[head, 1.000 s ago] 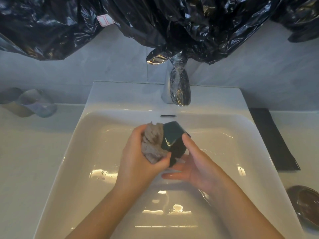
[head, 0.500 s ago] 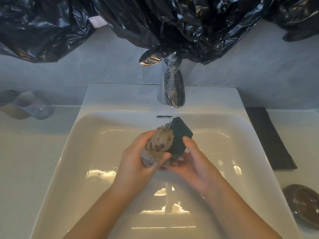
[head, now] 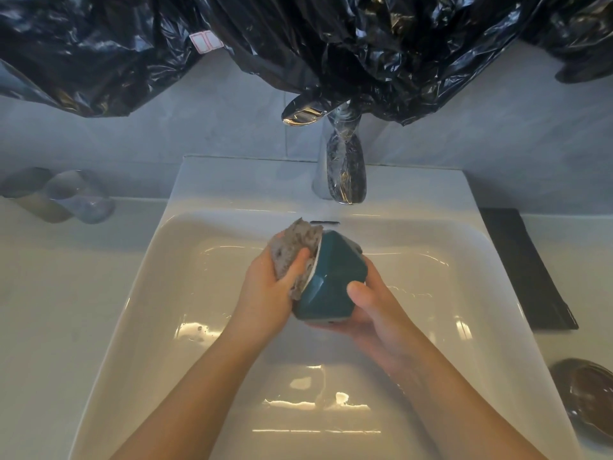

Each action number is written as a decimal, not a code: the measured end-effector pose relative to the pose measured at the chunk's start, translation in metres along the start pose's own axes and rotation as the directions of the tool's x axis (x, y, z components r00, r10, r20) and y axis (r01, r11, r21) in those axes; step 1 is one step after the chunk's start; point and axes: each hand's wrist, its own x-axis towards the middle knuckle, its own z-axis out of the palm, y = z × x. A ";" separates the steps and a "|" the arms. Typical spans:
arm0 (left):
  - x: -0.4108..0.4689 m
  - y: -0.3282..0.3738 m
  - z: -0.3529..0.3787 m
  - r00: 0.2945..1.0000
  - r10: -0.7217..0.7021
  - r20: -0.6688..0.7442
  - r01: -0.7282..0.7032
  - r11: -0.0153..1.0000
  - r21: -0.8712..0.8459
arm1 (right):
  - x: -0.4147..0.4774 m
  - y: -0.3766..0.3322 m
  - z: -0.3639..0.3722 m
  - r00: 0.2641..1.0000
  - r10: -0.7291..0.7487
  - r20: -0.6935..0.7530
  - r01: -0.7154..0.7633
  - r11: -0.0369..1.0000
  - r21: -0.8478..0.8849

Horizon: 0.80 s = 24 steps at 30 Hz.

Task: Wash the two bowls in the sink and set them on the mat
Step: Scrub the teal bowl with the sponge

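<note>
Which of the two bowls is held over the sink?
The teal bowl, gripped by the right hand while the left hand holds a grey sponge against its rim. The brown bowl lies apart on the counter, right of the sink.

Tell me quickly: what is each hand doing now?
Left hand: grips the grey sponge against the bowl.
Right hand: holds the teal bowl.
</note>
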 end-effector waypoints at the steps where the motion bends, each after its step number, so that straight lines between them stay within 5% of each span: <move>1: 0.000 -0.001 -0.003 1.000 0.017 0.018 -0.018 0.999 0.041 | -0.001 0.000 0.000 1.000 -0.006 0.017 0.006 1.000 0.011; 11: -0.017 0.001 -0.039 0.956 0.085 0.281 -0.123 0.985 0.121 | 0.002 0.004 -0.008 1.000 -0.017 -0.012 0.018 0.998 0.057; 15: -0.004 0.002 -0.051 0.999 0.054 0.002 -0.052 0.951 0.304 | 0.005 0.005 -0.008 1.000 0.002 0.007 -0.002 0.996 0.087; 18: 0.005 0.003 -0.051 0.992 -0.040 -0.118 0.067 0.969 0.237 | 0.004 0.007 -0.004 0.998 0.013 0.057 -0.018 0.996 0.085; 24: -0.013 0.002 -0.022 0.986 0.091 0.142 -0.119 0.971 0.206 | 0.005 0.011 -0.001 0.998 0.018 0.057 -0.019 1.000 0.014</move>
